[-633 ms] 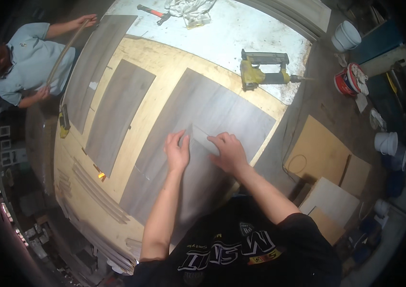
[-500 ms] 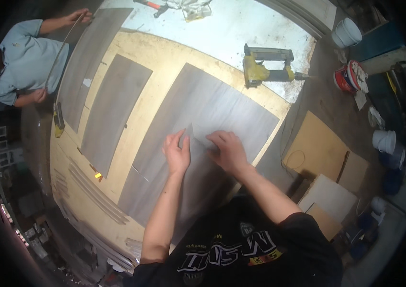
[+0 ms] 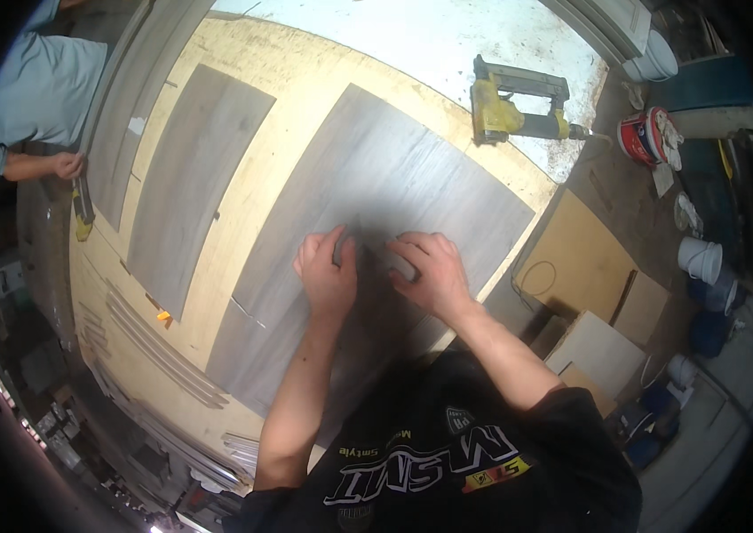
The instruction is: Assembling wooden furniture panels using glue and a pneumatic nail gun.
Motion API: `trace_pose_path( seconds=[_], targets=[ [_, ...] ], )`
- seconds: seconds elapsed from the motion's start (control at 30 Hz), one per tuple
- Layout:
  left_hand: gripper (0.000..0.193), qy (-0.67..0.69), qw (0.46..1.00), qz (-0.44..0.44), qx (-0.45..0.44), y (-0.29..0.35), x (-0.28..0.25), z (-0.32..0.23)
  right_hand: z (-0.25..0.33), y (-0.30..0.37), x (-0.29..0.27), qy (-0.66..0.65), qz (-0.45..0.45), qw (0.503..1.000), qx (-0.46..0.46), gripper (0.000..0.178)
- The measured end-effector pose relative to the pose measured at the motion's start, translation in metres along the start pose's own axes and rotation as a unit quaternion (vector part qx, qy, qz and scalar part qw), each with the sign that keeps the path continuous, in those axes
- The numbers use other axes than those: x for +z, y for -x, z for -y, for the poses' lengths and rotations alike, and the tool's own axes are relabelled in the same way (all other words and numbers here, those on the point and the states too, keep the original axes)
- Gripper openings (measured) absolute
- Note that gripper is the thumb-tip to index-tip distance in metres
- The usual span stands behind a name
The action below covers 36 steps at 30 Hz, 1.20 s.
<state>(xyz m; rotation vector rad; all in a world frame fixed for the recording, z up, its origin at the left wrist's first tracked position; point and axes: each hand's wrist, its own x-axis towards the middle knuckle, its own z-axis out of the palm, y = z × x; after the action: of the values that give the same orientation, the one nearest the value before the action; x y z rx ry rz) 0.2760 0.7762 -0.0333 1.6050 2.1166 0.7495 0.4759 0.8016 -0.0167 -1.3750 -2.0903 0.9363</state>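
- Grey wood-grain panel (image 3: pixel 341 182) is lying flat on the plywood-topped table (image 3: pixel 292 98), its right-hand corner reaching close to the table's right edge.
- Judging by its thin, straight-sided look, it is probably behaving as a stiff board, moderately light for its spread; its smooth face is likely giving fingertips little purchase, and its corners may be chipping easily if knocked.
- Opposite long edges are offering the surest hold, in my judgement, one hand to each side.
- Left hand (image 3: pixel 328 271) is curving its thumb and forefinger apart over the panel's middle; right hand (image 3: pixel 434 271) is bending its fingers opposite, a shadow darkening the gap between the two.
- Whether either is pinching something small, or touching the face, I cannot tell.
- Beneath both hands the panel is spreading wide: its left edge is lying well outside the left fingers, its right edge passing under the right forearm.
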Motion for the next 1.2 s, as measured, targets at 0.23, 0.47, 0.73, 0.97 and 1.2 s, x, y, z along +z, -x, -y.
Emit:
trace_pose_path(
  seconds=[0.23, 0.47, 0.73, 0.97, 1.2],
  targets=[
    [0.033, -0.045, 0.999, 0.006, -0.026, -0.011, 0.012, -0.023, -0.002, 0.003, -0.005, 0.013, -0.023, 1.0, -0.013, 0.05],
    [0.039, -0.038, 0.999, 0.006, -0.03, -0.011, 0.017, -0.018, 0.0, 0.04, -0.058, -0.122, -0.055, 0.976, 0.17, 0.03],
    [0.041, 0.005, 0.998, 0.022, -0.053, -0.016, 0.018, -0.017, -0.008, 0.143, -0.05, -0.127, 0.104, 0.907, 0.388, 0.036],
    [0.047, 0.022, 0.998, 0.019, -0.053, -0.008, 0.028, -0.026, -0.008, 0.14, -0.043, -0.115, 0.036, 0.942, 0.315, 0.038],
    [0.053, -0.016, 0.998, 0.051, -0.032, -0.034, 0.053, -0.073, -0.044, 0.125, -0.065, -0.057, -0.06, 0.947, 0.31, 0.036]
  ],
)
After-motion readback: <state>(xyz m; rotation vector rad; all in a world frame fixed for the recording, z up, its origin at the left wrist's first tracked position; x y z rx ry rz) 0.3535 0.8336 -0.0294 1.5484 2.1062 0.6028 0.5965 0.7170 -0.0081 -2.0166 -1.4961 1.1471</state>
